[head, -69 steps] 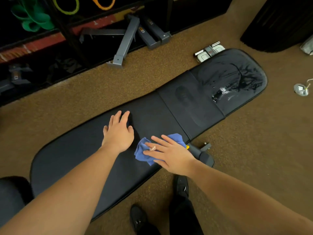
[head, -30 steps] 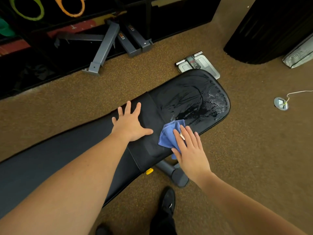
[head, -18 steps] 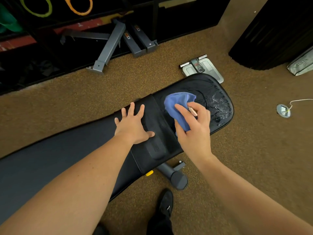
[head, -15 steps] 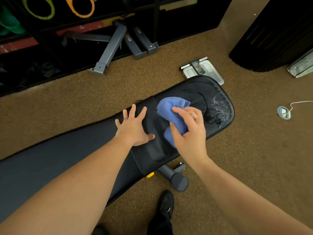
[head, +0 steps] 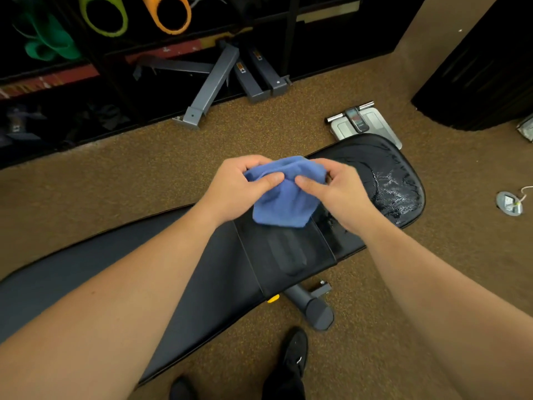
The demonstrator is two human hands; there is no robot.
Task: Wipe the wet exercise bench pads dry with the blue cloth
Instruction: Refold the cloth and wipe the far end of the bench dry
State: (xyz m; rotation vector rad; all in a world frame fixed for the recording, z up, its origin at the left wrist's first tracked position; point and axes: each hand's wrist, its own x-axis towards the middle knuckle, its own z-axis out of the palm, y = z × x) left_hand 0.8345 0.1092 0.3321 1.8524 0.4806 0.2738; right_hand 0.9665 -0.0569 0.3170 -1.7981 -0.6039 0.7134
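Blue cloth [head: 284, 202], black bench pads [head: 291, 255], speckled brown floor [head: 432, 269]

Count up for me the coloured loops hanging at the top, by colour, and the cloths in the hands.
Green loops: 1
Yellow-green loops: 1
Orange loops: 1
Blue cloth: 1, held by left hand and right hand
Total: 4

Both hands hold the cloth over the bench.

The left hand [head: 239, 186] and right hand [head: 337, 192] pinch the blue cloth [head: 284, 197] between thumbs and curled fingers, thumbs nearly meeting; the cloth hangs below the grip, above the seam of the pads. Right of the grip, the end pad [head: 395, 180] glistens wet. Beyond that pad lies a scale [head: 372, 122] on the brown floor [head: 144, 174].
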